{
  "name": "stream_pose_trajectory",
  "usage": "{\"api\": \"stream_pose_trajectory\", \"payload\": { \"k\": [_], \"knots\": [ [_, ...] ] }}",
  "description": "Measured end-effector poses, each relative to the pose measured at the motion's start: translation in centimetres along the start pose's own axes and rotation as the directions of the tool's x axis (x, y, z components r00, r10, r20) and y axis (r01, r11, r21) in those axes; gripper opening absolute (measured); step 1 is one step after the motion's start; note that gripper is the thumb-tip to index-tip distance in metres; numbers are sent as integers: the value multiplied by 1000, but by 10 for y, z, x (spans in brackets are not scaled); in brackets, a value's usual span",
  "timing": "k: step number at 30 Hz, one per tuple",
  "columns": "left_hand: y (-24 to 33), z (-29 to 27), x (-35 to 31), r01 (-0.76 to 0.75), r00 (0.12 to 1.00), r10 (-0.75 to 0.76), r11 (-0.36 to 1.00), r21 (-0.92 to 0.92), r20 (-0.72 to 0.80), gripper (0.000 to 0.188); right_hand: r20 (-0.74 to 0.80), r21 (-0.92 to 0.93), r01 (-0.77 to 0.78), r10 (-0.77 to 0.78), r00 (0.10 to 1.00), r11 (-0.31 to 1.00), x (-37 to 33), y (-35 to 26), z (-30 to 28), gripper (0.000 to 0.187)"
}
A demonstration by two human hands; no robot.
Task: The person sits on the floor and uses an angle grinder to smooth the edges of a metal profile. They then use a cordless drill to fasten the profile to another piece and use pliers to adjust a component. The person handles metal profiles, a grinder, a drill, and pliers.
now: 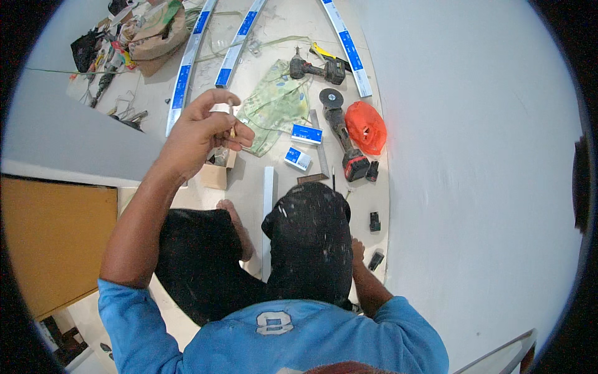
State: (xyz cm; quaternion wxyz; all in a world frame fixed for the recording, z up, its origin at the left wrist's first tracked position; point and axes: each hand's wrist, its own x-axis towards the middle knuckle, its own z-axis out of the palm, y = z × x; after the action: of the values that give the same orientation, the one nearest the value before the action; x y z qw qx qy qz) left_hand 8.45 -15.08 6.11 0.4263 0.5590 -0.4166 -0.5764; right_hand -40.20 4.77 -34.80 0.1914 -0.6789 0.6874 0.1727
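My left hand (212, 121) is raised over the floor at the left, above an open cardboard box (215, 177). Its thumb and fingers pinch a small, thin brass-coloured piece (232, 132), too small to name surely. Low beside my knee is my right hand (358, 250), mostly hidden behind the dark trouser leg, so its fingers cannot be read. Between my legs lies a long pale metal bar (268, 206). Two short blue-and-white pieces (306, 134) rest ahead of it, close to a metal try square (321, 149).
An angle grinder (338, 124) lies beside a red plastic bag (366, 128). A cordless drill (314, 68) sits past the green patterned cloth (277, 100). Long blue-and-silver bars (187, 68) stretch away. Black battery packs (374, 221) lie along the right wall (473, 162).
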Motion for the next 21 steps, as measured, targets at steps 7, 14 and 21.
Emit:
{"api": "stream_pose_trajectory", "payload": {
  "k": [7,14,21],
  "knots": [
    [-28,-28,42,119,991,-130,935,-335,-11,25,284,5,194,-188,940,981,61,2,-1,37],
    [-32,-62,62,129,965,-203,919,-373,-166,27,-440,114,592,-493,750,798,349,-261,-349,39],
    [-46,-100,56,118,921,-263,891,-438,-286,17,-314,-188,379,-421,851,906,618,-307,-345,41]
  ]
}}
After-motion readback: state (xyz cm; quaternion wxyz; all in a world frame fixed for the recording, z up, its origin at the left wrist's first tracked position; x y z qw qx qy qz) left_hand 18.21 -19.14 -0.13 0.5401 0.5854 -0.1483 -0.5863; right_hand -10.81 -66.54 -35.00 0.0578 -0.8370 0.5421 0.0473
